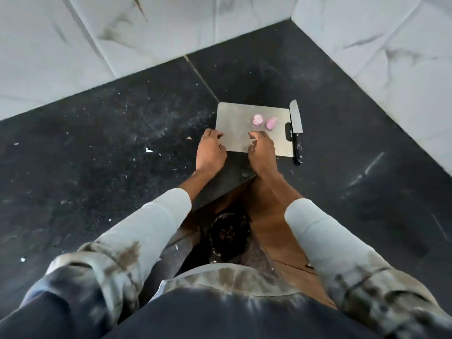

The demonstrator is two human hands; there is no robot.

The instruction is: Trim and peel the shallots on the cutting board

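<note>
A black speckled tabletop (pixel 122 133) meets white marble tiles. Both hands' fingers curl loosely, holding nothing: left hand (pixel 210 152) at the grey cutting board's (pixel 234 133) near-left edge, right hand (pixel 261 150) on it. Two peeled pink shallots (pixel 264 121) lie just beyond the right fingers; a black-handled knife (pixel 296 129) rests along the board's right edge.

The cutting board (pixel 234 133) looks like dull brushed metal, lying on a dark, speckled, polished stone counter (pixel 97 143). The wall tiles (pixel 146 33) are glossy marble-look; the sleeves (pixel 151 223) are soft cloth.
</note>
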